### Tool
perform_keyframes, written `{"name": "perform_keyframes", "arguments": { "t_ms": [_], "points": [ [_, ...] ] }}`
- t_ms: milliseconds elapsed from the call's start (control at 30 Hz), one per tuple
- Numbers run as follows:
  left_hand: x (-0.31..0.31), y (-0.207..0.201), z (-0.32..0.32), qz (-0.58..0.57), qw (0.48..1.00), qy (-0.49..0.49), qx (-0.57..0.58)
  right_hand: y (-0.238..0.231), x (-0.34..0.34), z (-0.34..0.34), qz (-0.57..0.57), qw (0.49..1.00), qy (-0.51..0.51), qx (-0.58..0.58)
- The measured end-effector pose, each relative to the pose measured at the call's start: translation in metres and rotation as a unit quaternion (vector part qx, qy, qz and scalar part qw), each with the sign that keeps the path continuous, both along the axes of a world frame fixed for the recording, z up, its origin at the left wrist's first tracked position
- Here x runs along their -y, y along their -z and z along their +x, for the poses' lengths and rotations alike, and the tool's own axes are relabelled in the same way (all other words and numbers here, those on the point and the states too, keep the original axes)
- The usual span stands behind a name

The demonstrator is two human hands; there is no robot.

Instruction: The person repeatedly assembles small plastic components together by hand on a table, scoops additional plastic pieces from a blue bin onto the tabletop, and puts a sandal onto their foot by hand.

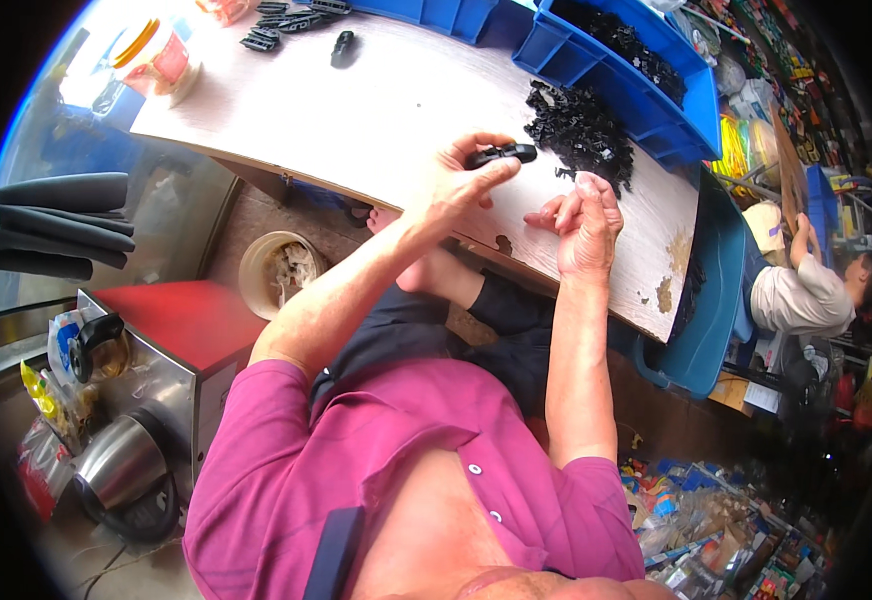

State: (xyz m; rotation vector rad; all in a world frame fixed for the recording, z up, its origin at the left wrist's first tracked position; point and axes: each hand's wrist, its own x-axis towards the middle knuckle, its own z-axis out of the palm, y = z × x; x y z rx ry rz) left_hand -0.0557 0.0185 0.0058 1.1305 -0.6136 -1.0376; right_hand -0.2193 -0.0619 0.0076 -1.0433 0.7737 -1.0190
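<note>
My left hand (461,180) is closed on a small oblong black plastic part (501,155), held between thumb and fingers above the front of the white table (406,120). To its right my right hand (588,222) is raised with its fingers curled in. Whether anything sits between its fingertips is too small to make out. A heap of small black plastic pieces (581,130) lies just beyond that hand. Farther left on the tabletop are a single black part (342,48) and a group of similar black parts (281,22).
Behind the heap stands a blue bin (596,75) containing black pieces. A teal tub (721,290) is at the table's right end, a plastic jar (156,65) at its left. A bucket (256,275), red-topped cabinet (181,320) and steel kettle (126,460) are left; another person (806,285) sits far right.
</note>
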Motion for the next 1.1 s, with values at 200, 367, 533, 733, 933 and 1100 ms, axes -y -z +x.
{"name": "perform_keyframes", "arguments": {
  "t_ms": [200,367,533,733,933,1100],
  "points": [
    [0.014,0.008,-0.028,-0.011,0.997,0.073,-0.025,0.006,0.001,-0.006,-0.029,0.997,-0.029,0.06],
    [0.027,0.015,-0.045,-0.072,0.992,0.101,-0.028,0.011,0.003,-0.012,0.002,0.999,0.003,0.041],
    [0.028,0.013,-0.041,-0.042,0.989,0.14,-0.026,0.009,0.003,-0.012,0.008,0.999,-0.017,0.033],
    [0.029,0.007,-0.038,-0.026,0.987,0.149,-0.048,0.009,0.007,-0.013,0.02,0.999,-0.036,0.028],
    [0.03,-0.004,-0.037,0.043,0.99,0.112,-0.075,0.006,0.007,-0.011,0.018,0.999,-0.038,0.019],
    [0.03,0.006,-0.04,0.01,0.993,0.078,-0.084,-0.001,0.008,-0.007,-0.002,0.999,-0.021,-0.04]
  ]
}}
